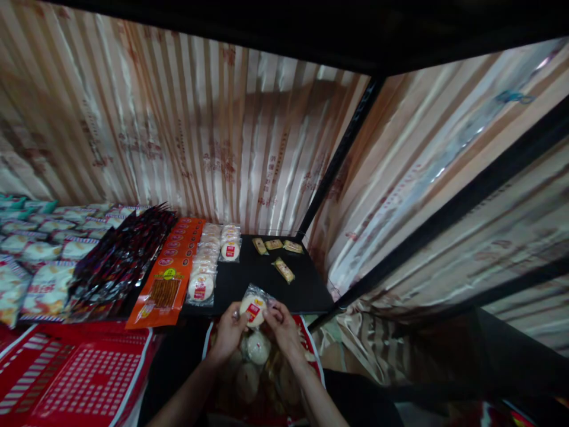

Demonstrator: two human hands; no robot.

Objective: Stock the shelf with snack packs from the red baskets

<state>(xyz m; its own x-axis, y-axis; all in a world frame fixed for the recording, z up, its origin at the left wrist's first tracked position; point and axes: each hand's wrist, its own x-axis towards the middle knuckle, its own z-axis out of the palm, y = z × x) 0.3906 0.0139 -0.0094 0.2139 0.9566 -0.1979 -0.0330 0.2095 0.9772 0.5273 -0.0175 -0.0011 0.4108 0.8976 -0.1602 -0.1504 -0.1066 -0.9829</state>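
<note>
Both my hands hold one clear packet with a round white cake and a red label just above the front edge of the black shelf. My left hand grips its left side, fingers curled. My right hand pinches its right side. Below my hands sits a red bag or box with several more of the same white cakes. On the shelf, two rows of the same cake packets run back toward the curtain.
Left of the cake rows lie orange snack packets, dark red-black packets and white-green packets. Small yellow-brown wrapped snacks lie at the shelf's back right. Striped satin cloth covers the back and right side. A red crate stands lower left.
</note>
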